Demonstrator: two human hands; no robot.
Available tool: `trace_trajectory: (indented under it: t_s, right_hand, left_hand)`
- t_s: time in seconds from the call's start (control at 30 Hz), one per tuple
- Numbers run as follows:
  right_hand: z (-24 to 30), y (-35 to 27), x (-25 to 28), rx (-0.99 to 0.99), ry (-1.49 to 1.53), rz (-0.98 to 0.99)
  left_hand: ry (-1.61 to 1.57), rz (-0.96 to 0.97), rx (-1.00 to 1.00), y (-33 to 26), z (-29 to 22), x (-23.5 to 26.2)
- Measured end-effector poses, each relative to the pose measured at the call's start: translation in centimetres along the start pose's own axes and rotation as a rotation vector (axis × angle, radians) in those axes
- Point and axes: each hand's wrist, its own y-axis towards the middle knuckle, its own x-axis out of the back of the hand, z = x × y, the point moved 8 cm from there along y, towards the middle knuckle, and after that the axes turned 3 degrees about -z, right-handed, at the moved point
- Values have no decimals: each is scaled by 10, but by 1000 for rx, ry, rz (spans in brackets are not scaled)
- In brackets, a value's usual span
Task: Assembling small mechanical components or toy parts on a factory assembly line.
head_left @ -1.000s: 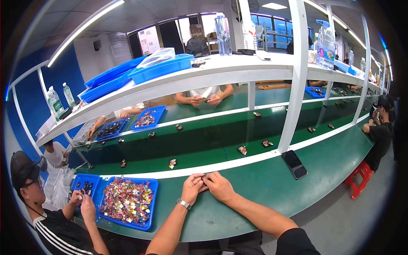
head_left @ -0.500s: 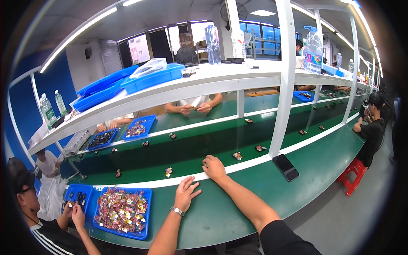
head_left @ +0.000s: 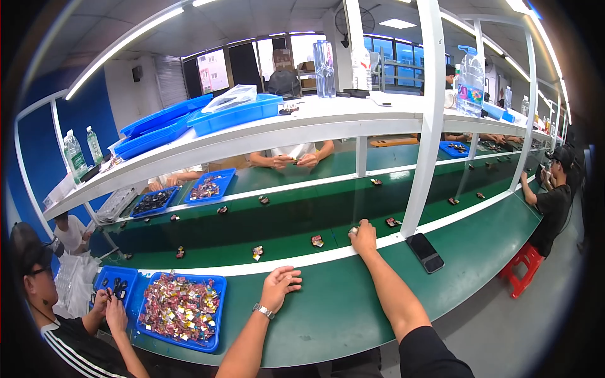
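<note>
My right hand (head_left: pixel 363 238) reaches over the white rail onto the green belt, its fingers closed on a small electronic part (head_left: pixel 353 231) with a pale, whitish face; the fingers hide most of it. Just left of that hand a similar red, white and yellow part (head_left: pixel 317 240) lies on the belt. My left hand (head_left: pixel 280 288) is held above the near green tabletop, fingers loosely bent and apart, holding nothing. A blue tray (head_left: pixel 220 318) heaped with small reddish, white and yellow parts stands to its left.
A black phone (head_left: pixel 425 253) lies by the white post (head_left: pixel 430 126) at right. More parts, such as one cluster (head_left: pixel 258 253), dot the belt (head_left: pixel 290 222). At left a co-worker handles dark pieces over a blue tray (head_left: pixel 133 277). A shelf (head_left: pixel 328 116) spans above; a red stool (head_left: pixel 523 268) stands right.
My right hand has moved right along the belt to another part. The part now left of it shows where the hand was. My left hand stays nearly in place.
</note>
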Motion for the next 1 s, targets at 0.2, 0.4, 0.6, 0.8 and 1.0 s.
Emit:
trace_trajectory:
  t_s: [0.2,0.4,0.6,0.8,1.0]
  right_hand:
    - [110,-92,40,500,713,572]
    - [159,-161,71,766,613,710]
    - [152,-154,70,689,667,444]
    - [152,-158,66,715,589,347]
    - [156,-163,64,670,562,331]
  left_hand:
    - [-6,17,75,-6,0,2]
    - [89,244,187,-8,11,-10]
    - [8,95,110,-8,0,-6]
    - [-28,77,80,-7,1,-6]
    - [-32,66,64,-6,3,-7]
